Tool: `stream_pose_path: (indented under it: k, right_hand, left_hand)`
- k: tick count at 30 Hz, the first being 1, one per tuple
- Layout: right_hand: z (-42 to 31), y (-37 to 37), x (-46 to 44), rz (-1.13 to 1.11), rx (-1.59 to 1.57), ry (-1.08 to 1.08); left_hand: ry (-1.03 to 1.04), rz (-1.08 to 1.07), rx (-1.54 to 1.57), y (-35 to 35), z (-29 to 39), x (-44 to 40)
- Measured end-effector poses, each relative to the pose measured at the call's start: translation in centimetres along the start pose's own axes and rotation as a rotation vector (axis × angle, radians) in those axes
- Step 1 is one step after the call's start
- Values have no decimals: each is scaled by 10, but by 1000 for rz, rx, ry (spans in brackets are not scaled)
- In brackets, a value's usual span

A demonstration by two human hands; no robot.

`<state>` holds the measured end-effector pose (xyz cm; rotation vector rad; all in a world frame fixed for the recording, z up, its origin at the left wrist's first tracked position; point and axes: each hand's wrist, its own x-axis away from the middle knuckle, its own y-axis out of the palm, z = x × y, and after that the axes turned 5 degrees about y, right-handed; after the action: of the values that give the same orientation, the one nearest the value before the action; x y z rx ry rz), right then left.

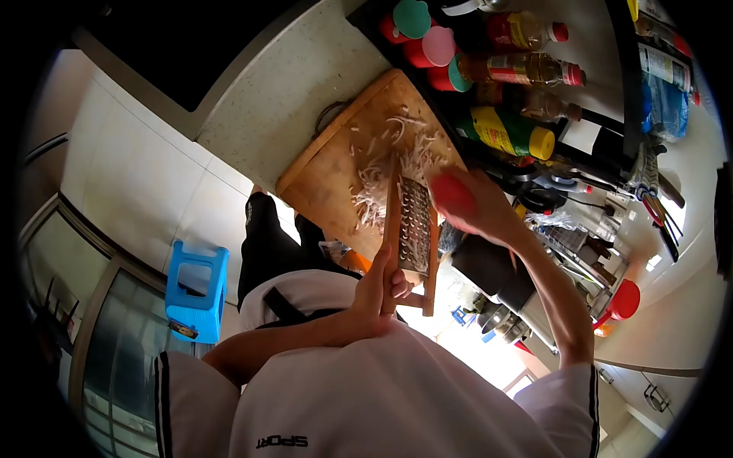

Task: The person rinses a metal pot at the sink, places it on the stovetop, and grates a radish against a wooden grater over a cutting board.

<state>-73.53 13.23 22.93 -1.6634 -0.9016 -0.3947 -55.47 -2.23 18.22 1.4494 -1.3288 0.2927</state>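
Note:
My left hand (378,288) is wrapped round the near end of a wood-framed grater (414,221). The grater slants with its far end on a wooden cutting board (324,179). Beside its metal face, my right hand (489,208) grips a red radish (452,194), blurred by motion; whether it touches the grater I cannot tell. Pale shreds (372,187) lie in a loose heap on the board around the grater's far end, and some cling to the metal.
Seasoning jars with coloured lids (437,46), oil bottles (527,69) and a green-yellow bottle (504,131) line the counter beyond the board. A speckled countertop (282,91) runs to its left. On the tiled floor stands a blue stool (197,294). Pans and utensils crowd the right.

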Motion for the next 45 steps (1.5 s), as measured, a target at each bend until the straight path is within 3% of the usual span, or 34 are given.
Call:
stream_pose_path:
  k: [1, 4, 7, 8, 9, 12, 15, 22, 24, 27, 30, 33, 37, 39, 42, 45]
  right_hand:
    - [-7, -10, 20, -5, -29, -53]
    - [-41, -22, 63, -292, -112, -31]
    - [-8, 32, 45, -115, -117, 80]
    - [-16, 38, 16, -56, 36, 140]
    - [2, 45, -14, 32, 40, 58]
    - [13, 29, -45, -37, -59, -22]
    - [11, 26, -24, 108, 192, -83]
    - [-26, -24, 47, -363, -78, 28]
    - [-26, -18, 57, -368, -149, 78]
    - [2, 26, 16, -57, 25, 121]
    - [24, 27, -36, -41, -83, 30]
    - [12, 4, -19, -102, -35, 30]
    - [-23, -25, 44, -347, -162, 44]
    - [-12, 3, 57, -205, -133, -7]
    - [3, 34, -3, 11, 18, 94]
    - [9, 27, -37, -53, 6, 43]
  left_hand:
    - [-27, -37, -25, -4, 2, 0]
    - [-48, -45, 9, -6, -1, -4]
    - [-35, 24, 27, -5, -2, -3]
    - [-29, 19, 26, -4, -2, -2]
    - [-24, 13, 21, -3, -2, -1]
    - [-13, -13, -13, 0, -2, -3]
    - [-26, 9, -9, 1, -6, -5]
    - [11, -14, -8, 2, 0, -3]
    - [-4, -8, -3, 2, -1, -4]
    - [-27, -4, -3, 0, -4, -3]
    - [-19, -13, -17, 0, -3, -8]
    - [-9, 3, -23, 6, 3, -3]
    - [-10, 8, -45, 4, 2, -3]
    - [-18, -12, -56, 0, 0, -6]
    - [-19, -5, -75, -2, -4, -6]
    - [23, 15, -121, 3, -2, -3]
